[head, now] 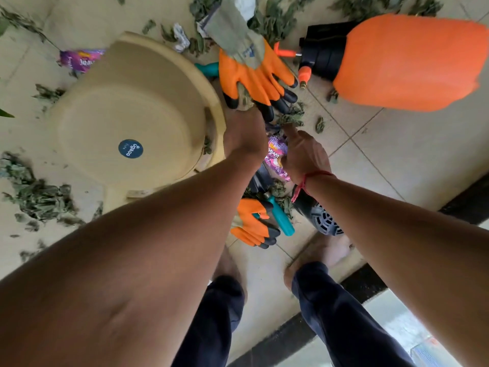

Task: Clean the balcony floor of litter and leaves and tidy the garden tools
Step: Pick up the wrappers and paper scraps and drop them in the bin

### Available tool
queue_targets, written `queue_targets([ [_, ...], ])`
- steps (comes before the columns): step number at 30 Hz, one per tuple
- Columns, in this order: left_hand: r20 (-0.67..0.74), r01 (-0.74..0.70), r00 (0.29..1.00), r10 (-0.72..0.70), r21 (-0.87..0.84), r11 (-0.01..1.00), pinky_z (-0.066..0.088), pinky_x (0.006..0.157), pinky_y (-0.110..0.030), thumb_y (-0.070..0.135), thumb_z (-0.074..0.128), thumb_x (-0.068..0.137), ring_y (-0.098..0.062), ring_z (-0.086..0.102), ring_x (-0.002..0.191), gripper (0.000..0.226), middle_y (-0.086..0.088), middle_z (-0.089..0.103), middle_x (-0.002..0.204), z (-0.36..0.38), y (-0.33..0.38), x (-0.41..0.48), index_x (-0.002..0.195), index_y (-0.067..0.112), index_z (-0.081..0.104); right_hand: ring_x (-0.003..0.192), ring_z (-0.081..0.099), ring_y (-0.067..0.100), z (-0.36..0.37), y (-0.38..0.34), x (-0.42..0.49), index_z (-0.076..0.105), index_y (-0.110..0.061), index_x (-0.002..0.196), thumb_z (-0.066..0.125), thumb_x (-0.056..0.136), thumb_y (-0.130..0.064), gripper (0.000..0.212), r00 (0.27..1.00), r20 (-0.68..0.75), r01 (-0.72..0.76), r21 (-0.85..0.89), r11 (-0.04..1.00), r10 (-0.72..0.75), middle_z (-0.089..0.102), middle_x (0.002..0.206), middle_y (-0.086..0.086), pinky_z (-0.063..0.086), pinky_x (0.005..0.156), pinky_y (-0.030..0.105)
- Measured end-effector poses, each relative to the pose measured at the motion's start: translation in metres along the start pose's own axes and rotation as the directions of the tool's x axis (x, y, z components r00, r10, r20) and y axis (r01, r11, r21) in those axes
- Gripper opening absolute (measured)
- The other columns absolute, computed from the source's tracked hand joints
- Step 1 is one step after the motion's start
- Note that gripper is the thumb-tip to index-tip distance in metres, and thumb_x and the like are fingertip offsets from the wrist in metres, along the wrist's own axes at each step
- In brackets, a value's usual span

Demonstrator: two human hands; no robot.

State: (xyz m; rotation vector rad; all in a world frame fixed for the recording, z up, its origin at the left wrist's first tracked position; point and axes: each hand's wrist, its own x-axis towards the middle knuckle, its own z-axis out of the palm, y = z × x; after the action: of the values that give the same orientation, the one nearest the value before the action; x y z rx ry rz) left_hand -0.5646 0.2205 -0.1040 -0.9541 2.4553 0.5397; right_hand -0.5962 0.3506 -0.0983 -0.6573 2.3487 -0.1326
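Note:
My left hand grips an orange and grey garden glove by its black fingertips, lifted above the tiled floor, with a few leaves caught there. My right hand is low beside it, index finger stretched toward a clump of dry leaves, just above a purple snack wrapper. A second orange glove and a teal-handled tool lie near my feet. Another teal handle shows behind the lifted glove.
A beige plastic tub lies tilted at the left. An orange and black pressure sprayer lies at the upper right. A small black pot, another purple wrapper, crumpled paper and scattered leaves cover the tiles.

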Motion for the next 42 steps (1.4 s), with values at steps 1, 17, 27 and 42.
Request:
queue_targets([
  [1, 0.008, 0.026, 1.000, -0.026, -0.017, 1.000, 0.036, 0.074, -0.028, 0.005, 0.045, 0.096, -0.025, 0.061, 0.098, 0.019, -0.008, 0.062, 0.097, 0.006, 0.002, -0.003, 0.106, 0.010, 0.060, 0.078, 0.061, 0.028, 0.002, 0.000, 0.001, 0.033, -0.020, 0.139, 0.057, 0.090, -0.005, 0.056, 0.999, -0.001, 0.040, -0.031, 0.999, -0.040, 0.061, 0.103, 0.013, 0.052, 0.063, 0.035],
  [17, -0.032, 0.082, 0.996, -0.083, -0.039, 0.996, 0.053, 0.081, -0.035, 0.005, 0.041, 0.099, -0.027, 0.061, 0.110, 0.031, -0.015, 0.062, 0.120, -0.005, 0.001, 0.008, 0.127, 0.005, 0.053, 0.096, 0.056, 0.030, 0.001, 0.009, -0.015, 0.061, -0.015, 0.118, 0.070, 0.081, -0.007, 0.038, 0.981, -0.073, 0.164, -0.194, 0.967, -0.181, 0.053, 0.112, 0.013, 0.057, 0.074, 0.042],
  [27, 0.089, 0.241, 0.970, -0.225, -0.315, 0.918, 0.030, 0.058, -0.028, 0.038, 0.044, 0.091, -0.023, 0.053, 0.066, 0.038, -0.003, 0.053, 0.065, -0.054, -0.002, -0.043, 0.061, 0.014, 0.046, 0.055, 0.042, 0.003, -0.053, 0.024, -0.040, 0.052, -0.014, 0.071, 0.069, 0.074, -0.005, 0.020, 0.991, -0.057, -0.076, 0.470, 0.879, 0.117, 0.051, 0.063, -0.005, 0.032, 0.053, 0.020],
  [42, 0.410, 0.590, 0.772, -0.486, -0.747, 0.307, 0.054, 0.059, -0.036, 0.009, 0.052, 0.078, -0.027, 0.063, 0.068, 0.009, -0.017, 0.068, 0.078, -0.164, 0.012, -0.128, 0.073, 0.009, 0.059, 0.077, 0.056, 0.035, -0.175, -0.076, -0.127, 0.066, -0.004, 0.088, 0.049, 0.069, 0.020, 0.035, 0.884, 0.398, -0.440, 0.886, 0.146, 0.244, 0.059, 0.084, 0.024, 0.055, 0.073, 0.050],
])
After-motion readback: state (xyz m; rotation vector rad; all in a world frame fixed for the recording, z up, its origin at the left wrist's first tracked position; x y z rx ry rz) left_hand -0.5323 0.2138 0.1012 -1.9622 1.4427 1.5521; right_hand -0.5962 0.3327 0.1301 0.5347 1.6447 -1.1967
